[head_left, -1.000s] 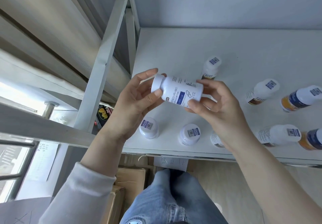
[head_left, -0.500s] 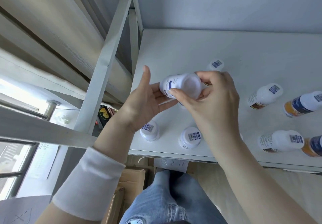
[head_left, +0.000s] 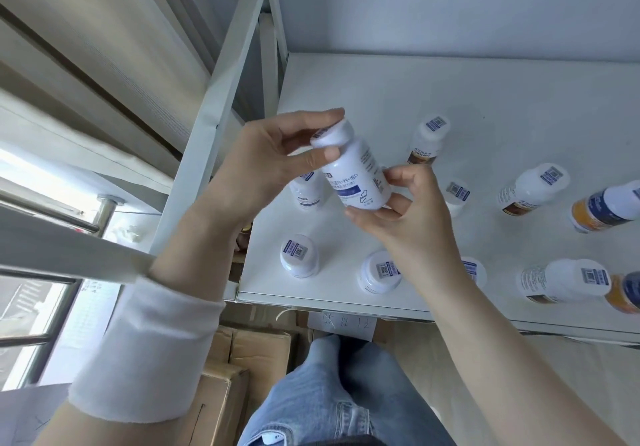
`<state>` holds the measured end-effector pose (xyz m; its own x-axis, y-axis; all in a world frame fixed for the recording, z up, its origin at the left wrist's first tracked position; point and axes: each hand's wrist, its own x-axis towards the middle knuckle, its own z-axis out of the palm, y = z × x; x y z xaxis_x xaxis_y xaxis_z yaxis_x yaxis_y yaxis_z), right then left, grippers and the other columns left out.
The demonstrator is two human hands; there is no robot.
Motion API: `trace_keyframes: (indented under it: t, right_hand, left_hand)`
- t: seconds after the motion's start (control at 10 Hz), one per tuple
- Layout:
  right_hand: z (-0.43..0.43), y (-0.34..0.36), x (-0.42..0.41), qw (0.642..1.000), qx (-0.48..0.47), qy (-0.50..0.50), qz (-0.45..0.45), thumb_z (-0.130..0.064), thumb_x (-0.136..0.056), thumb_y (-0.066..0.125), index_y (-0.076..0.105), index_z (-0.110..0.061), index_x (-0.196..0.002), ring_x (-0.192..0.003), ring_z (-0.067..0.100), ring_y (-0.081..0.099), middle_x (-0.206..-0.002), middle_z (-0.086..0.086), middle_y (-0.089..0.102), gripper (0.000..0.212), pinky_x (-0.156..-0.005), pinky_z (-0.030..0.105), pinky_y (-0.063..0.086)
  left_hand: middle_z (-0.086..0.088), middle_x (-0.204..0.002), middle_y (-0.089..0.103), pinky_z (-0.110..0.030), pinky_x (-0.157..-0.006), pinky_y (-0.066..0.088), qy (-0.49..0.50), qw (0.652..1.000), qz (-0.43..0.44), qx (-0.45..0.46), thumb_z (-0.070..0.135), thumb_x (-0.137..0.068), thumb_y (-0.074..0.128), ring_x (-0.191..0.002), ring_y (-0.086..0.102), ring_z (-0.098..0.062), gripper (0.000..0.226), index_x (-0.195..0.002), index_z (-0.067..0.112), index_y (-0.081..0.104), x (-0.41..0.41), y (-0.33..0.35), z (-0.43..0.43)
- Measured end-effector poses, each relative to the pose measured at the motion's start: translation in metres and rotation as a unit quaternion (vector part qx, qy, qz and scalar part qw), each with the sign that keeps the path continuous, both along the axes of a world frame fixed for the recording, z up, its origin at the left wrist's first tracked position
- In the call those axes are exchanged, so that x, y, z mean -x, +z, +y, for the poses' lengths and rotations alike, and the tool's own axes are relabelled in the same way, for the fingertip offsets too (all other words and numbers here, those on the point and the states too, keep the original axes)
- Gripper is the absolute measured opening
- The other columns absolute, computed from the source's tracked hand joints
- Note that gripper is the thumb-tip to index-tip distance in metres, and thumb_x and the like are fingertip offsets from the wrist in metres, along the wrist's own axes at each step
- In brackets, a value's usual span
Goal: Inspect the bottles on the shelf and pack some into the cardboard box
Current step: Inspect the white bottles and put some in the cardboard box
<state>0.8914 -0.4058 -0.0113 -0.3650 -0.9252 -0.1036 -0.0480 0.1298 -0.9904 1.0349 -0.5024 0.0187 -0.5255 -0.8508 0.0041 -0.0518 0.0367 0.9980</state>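
Bottle (head_left: 356, 175), white with a blue label, is held tilted above the left part of the shelf (head_left: 485, 106), cap toward the upper left. Left hand (head_left: 273, 154) pinches the cap between thumb and fingertips. Right hand (head_left: 412, 217) curls round the base, thumb on the label side.

On the shelf:
- two capped bottles (head_left: 299, 255) stand near the front edge, toward the front left corner
- one small bottle (head_left: 306, 191) stands just behind the left thumb, partly hidden
- a brown-labelled bottle (head_left: 427, 139) stands further back, mid-shelf
- toward the right edge stand more white bottles (head_left: 531, 189) and an orange-labelled bottle (head_left: 606, 208), well apart

Cap stickers carry small printed codes, too small to read.

Cardboard box (head_left: 249, 352) sits on the floor below the front left corner, flaps closed. The left forearm wears a white sleeve (head_left: 149, 348).
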Motion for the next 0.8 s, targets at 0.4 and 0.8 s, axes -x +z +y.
trace_keyframes:
  t: [0.4,0.8]
  right_hand:
    - [-0.054,0.004,0.053,0.884,-0.038,0.084,0.458,-0.014,-0.072,0.076,0.041,-0.007,-0.129,-0.111,0.033,0.046,-0.129,0.016,0.038,0.067,-0.087,0.032,0.035]
    - [-0.069,-0.001,0.071,0.847,-0.097,0.111,0.51,-0.02,-0.08,0.069,0.037,-0.011,-0.132,-0.121,0.033,0.036,-0.13,0.015,0.037,0.062,-0.088,0.039,0.038]
  left_hand:
    - [-0.009,-0.118,0.059,-0.014,-0.09,0.039,0.134,0.922,-0.305,0.195,0.001,-0.074,0.069,-0.107,0.054,-0.019,0.043,-0.115,0.012,0.063,0.042,-0.044,-0.065]
    - [-0.013,-0.132,0.048,-0.02,-0.099,0.026,0.119,0.884,-0.394,0.223,0.013,-0.084,0.065,-0.125,0.04,-0.027,0.045,-0.126,0.011,0.051,0.044,-0.072,-0.086]
